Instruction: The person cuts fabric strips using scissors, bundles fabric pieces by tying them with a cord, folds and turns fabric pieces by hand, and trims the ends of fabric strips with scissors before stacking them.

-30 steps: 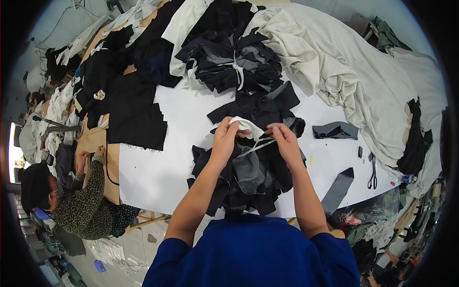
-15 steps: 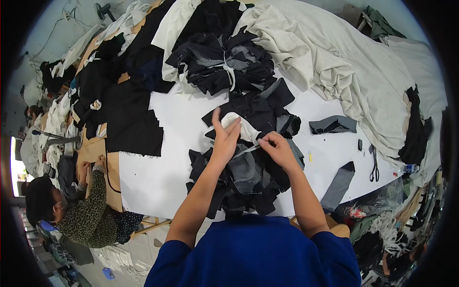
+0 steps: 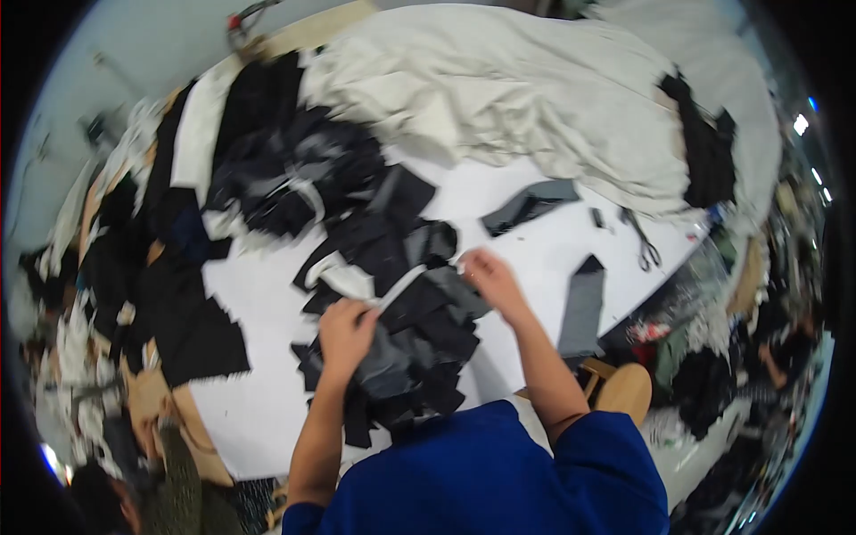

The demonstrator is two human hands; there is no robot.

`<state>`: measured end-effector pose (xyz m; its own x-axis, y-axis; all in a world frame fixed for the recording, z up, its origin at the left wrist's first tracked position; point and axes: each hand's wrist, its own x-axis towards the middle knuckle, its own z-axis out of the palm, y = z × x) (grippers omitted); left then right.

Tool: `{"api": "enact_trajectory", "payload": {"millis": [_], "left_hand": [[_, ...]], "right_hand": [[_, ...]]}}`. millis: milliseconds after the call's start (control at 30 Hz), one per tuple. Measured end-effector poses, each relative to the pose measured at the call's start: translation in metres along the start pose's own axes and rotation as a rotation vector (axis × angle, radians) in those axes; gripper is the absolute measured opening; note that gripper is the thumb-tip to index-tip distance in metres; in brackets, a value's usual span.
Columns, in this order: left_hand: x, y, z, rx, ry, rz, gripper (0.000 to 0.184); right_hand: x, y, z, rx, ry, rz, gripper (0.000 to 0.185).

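A white fabric strip (image 3: 403,287) stretches across a bundle of black and grey cut fabric pieces (image 3: 397,357) in front of me. At its near left end, my left hand (image 3: 346,337) is closed with thumb and fingers on the strip. My right hand (image 3: 492,281) is pinched at the strip's far right end, just beyond the edge of the bundle; blur softens the exact grip. A bunched white cloth (image 3: 343,276) lies on the dark pieces just beyond my left hand.
Another dark bundle (image 3: 299,169), tied with white strip, sits farther back. Grey pieces (image 3: 582,308), scissors (image 3: 644,241) and a large cream cloth (image 3: 535,98) lie to the right and back. Black fabric (image 3: 192,325) is at left, near another person (image 3: 169,481). A wooden stool (image 3: 624,399) stands at right.
My view has swung to the right. My hands have moved apart, with the white strip now drawn out between them. My left hand's fingers, stretched out before, are now closed.
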<state>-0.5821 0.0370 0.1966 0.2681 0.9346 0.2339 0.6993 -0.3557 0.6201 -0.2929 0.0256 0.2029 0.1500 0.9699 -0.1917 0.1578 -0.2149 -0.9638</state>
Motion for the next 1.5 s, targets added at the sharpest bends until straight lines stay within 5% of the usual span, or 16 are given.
{"api": "enact_trajectory", "payload": {"millis": [133, 233, 333, 367, 433, 533, 600, 700, 800, 900, 1000, 1067, 1100, 1133, 1333, 1500], "left_hand": [[0.001, 0.024, -0.015, -1.021, 0.023, -0.785, 0.011], [-0.008, 0.01, -0.004, -0.854, -0.022, -0.604, 0.014], [-0.011, 0.002, 0.0, -0.214, -0.048, -0.359, 0.023], [-0.011, -0.004, 0.003, -0.216, 0.017, -0.37, 0.021], [-0.008, -0.015, 0.004, -0.265, 0.055, -0.403, 0.021], [0.0, -0.01, 0.004, 0.001, 0.133, -0.275, 0.023], [0.009, -0.014, 0.001, 0.144, 0.118, -0.259, 0.019], [0.024, -0.004, -0.004, 0.405, 0.03, -0.17, 0.019], [0.018, -0.007, -0.001, 0.361, 0.027, -0.103, 0.016], [0.006, 0.006, -0.009, 0.133, -0.086, -0.33, 0.017], [-0.014, 0.006, -0.005, 0.053, -0.067, -0.409, 0.022], [-0.02, 0.02, 0.003, 0.025, -0.046, -0.536, 0.025], [-0.021, 0.024, 0.005, -0.003, -0.012, -0.544, 0.025], [-0.028, 0.012, 0.011, -0.084, 0.069, -0.555, 0.023], [-0.026, 0.035, 0.011, -0.577, 0.103, -0.796, 0.014], [-0.026, 0.037, -0.004, -0.364, -0.229, -0.779, 0.022]], "right_hand": [[-0.042, 0.072, -0.047, -0.275, 0.099, -0.037, 0.021], [-0.058, 0.136, -0.107, -0.522, 0.546, -0.165, 0.024], [-0.072, 0.181, -0.154, -0.994, 0.953, 0.224, 0.049], [-0.072, 0.21, -0.164, -1.024, 0.906, 0.49, 0.065], [-0.069, 0.227, -0.168, -0.794, 0.689, 0.649, 0.072], [-0.067, 0.2, -0.157, -0.839, 0.477, 0.458, 0.069], [-0.045, 0.219, -0.192, -0.469, 0.581, 0.206, 0.057], [-0.012, 0.226, -0.287, -0.493, 0.842, 0.229, 0.046], [0.007, 0.279, -0.415, -0.948, 0.905, 0.175, 0.043], [0.011, 0.284, -0.483, -1.025, 0.8, 0.538, 0.051], [0.008, 0.335, -0.532, -0.98, 0.68, 0.339, 0.068], [0.005, 0.354, -0.537, -0.98, 0.733, 0.344, 0.067], [0.008, 0.307, -0.514, -1.063, 0.691, 0.668, 0.065], [0.01, 0.283, -0.497, -1.235, 0.702, 0.741, 0.066], [-0.001, 0.276, -0.447, -0.995, 0.626, 0.366, 0.064], [-0.001, 0.28, -0.414, -1.013, 0.749, 0.37, 0.07]]}}
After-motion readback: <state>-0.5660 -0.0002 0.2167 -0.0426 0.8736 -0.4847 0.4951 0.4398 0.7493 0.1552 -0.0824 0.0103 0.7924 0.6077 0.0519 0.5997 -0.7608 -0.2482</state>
